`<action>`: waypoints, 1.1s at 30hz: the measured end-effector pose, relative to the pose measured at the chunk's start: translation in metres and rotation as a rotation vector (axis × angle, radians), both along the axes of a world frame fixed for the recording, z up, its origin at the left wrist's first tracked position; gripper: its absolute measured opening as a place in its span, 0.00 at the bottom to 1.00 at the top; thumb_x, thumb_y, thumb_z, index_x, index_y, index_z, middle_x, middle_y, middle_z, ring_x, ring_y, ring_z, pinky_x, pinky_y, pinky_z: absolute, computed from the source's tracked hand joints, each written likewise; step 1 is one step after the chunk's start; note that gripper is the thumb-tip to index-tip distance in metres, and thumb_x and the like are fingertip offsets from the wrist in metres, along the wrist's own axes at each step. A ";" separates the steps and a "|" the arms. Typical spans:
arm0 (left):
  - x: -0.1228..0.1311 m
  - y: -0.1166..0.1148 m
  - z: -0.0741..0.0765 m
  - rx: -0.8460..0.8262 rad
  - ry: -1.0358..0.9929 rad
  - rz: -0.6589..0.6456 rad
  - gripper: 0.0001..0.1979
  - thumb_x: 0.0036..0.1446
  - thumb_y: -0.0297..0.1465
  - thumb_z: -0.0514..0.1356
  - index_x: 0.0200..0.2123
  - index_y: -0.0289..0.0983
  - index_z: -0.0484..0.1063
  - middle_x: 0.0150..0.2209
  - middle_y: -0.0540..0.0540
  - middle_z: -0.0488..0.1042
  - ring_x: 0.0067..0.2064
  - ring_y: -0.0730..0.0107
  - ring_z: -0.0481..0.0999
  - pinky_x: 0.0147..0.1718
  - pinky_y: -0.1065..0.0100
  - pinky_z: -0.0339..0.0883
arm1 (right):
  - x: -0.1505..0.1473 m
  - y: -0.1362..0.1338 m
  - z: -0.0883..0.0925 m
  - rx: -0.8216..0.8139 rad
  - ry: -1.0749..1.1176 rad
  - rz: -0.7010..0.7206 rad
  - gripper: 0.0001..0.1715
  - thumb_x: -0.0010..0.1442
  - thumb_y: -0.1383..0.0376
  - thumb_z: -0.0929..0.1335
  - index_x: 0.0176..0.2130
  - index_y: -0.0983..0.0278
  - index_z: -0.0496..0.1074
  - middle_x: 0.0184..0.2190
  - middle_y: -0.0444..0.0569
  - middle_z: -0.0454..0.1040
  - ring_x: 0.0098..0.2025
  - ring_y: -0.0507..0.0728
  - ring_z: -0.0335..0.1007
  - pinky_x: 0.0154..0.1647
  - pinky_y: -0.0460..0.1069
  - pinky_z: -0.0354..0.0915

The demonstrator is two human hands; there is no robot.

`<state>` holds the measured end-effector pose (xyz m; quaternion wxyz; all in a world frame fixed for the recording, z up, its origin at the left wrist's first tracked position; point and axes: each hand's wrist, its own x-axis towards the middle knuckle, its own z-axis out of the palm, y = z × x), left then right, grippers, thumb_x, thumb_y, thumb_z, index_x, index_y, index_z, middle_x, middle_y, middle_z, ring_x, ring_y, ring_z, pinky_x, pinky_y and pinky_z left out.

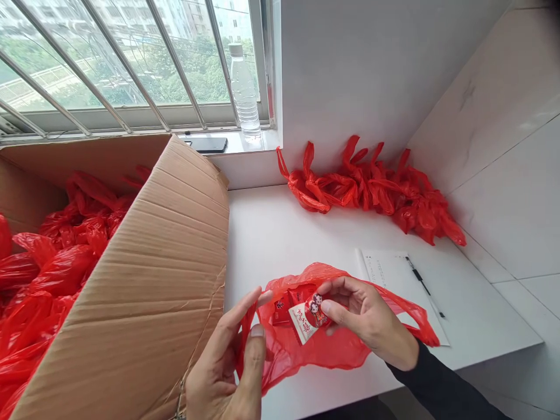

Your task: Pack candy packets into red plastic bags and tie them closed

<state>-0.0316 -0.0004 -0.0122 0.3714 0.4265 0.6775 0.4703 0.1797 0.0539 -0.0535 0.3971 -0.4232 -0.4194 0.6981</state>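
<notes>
My left hand [231, 364] pinches the rim of a thin red plastic bag [324, 344] between thumb and fingers, holding its mouth open over the white table [280, 233]. My right hand [365, 318] grips a small red and white packet [308, 318] with cartoon figures on it, right at the bag's opening. Another small red box [282, 309] shows inside the bag.
A big cardboard box [144, 280] full of red bags [48, 262] stands at the left. Several tied red bags [371, 189] lie along the back wall. A sheet of paper [389, 274] with a pen [422, 283] lies at the right. A water bottle [244, 87] and a phone [206, 144] rest on the window sill.
</notes>
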 end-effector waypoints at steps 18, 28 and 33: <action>0.018 0.016 -0.012 -0.121 -0.137 -0.245 0.21 0.62 0.46 0.58 0.25 0.37 0.71 0.23 0.51 0.65 0.24 0.74 0.61 0.24 0.73 0.57 | -0.008 -0.007 0.014 -0.059 0.103 -0.031 0.20 0.61 0.59 0.74 0.51 0.60 0.69 0.35 0.44 0.76 0.39 0.54 0.76 0.40 0.51 0.79; 0.005 0.014 -0.013 -0.142 -0.129 -0.247 0.18 0.62 0.46 0.58 0.42 0.38 0.76 0.25 0.51 0.71 0.24 0.72 0.67 0.23 0.72 0.64 | 0.001 -0.007 0.009 -0.008 -0.052 -0.040 0.13 0.62 0.59 0.72 0.44 0.61 0.71 0.35 0.45 0.74 0.39 0.55 0.74 0.43 0.54 0.77; -0.004 0.011 -0.004 -0.148 -0.108 -0.158 0.20 0.61 0.45 0.60 0.51 0.40 0.72 0.37 0.47 0.77 0.28 0.69 0.74 0.25 0.69 0.71 | 0.000 -0.007 -0.001 0.174 -0.454 -0.017 0.10 0.65 0.62 0.68 0.48 0.59 0.70 0.45 0.49 0.76 0.49 0.59 0.74 0.49 0.54 0.74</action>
